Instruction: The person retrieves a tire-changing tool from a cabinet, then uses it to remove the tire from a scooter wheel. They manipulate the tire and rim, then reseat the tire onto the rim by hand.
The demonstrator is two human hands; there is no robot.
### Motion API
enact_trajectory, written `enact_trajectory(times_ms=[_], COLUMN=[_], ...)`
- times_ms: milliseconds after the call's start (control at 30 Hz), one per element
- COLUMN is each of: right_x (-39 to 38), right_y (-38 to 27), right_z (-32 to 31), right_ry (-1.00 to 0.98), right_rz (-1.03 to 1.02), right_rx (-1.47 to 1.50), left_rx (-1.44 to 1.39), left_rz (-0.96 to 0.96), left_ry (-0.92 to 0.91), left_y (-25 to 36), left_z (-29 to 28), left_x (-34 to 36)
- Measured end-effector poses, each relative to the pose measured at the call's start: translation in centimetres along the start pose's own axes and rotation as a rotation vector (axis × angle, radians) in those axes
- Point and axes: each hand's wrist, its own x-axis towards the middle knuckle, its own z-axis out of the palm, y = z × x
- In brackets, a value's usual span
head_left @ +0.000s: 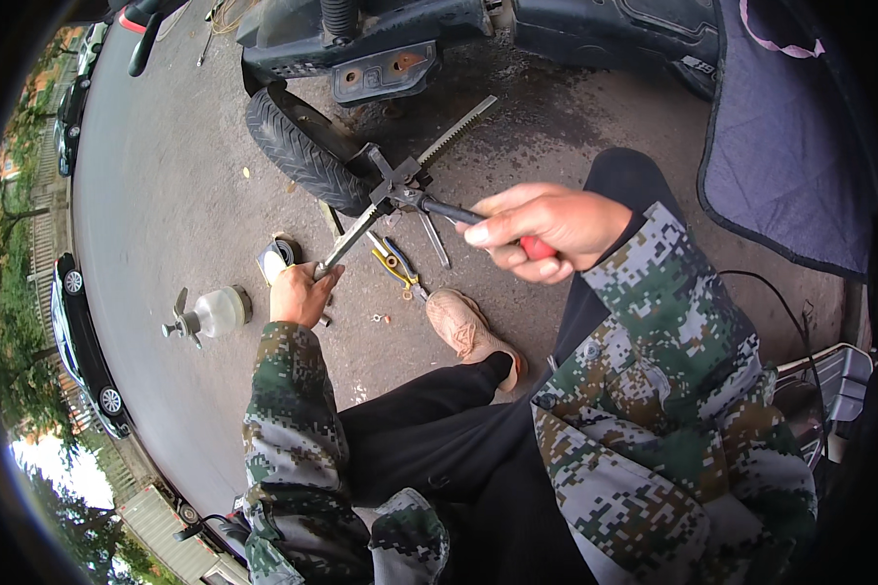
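We are bringing both forearms in from the near side of the tyre, elbows bent. Our left hand is clenching the near end of a toothed bar, left of the tyre's lowest edge, while our right hand, right of the tyre, is wrapping its fingers round a red-ended lever.

Dark vehicle bodywork is looming just beyond the tyre. On its near side yellow-handled pliers and a flat metal strip are lying on the ground; a clear spray bottle is lying nearer us and to the left. Our shoe is resting near the pliers, and a quilted cover is hanging well right of the tyre.

The bar is slanting up and away from our left hand, its clamp head sitting by the tyre's near right edge — the lever is running from that head to our right hand.
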Motion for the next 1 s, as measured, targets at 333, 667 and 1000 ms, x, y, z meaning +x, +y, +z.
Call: enact_trajectory(times_ms=[333, 667, 1000], right_x=[6.4, 15.8, 3.1], right_y=[8.2, 14.3, 6.1], right_z=[13.5, 16.8, 5.5], right_ry=[0.256, 0.152, -0.052], right_rz=[-0.293, -0.440, -0.084], right_rx=[0.585, 0.414, 0.051], left_rx=[-0.072, -0.131, -0.140], left_rz=[0.015, 0.050, 0.090], left_ry=[0.134, 0.106, 0.111], left_y=[-0.7, -1.4, -1.0], left_z=[2.7, 1.8, 1.3], left_x=[0.0, -0.8, -0.8])
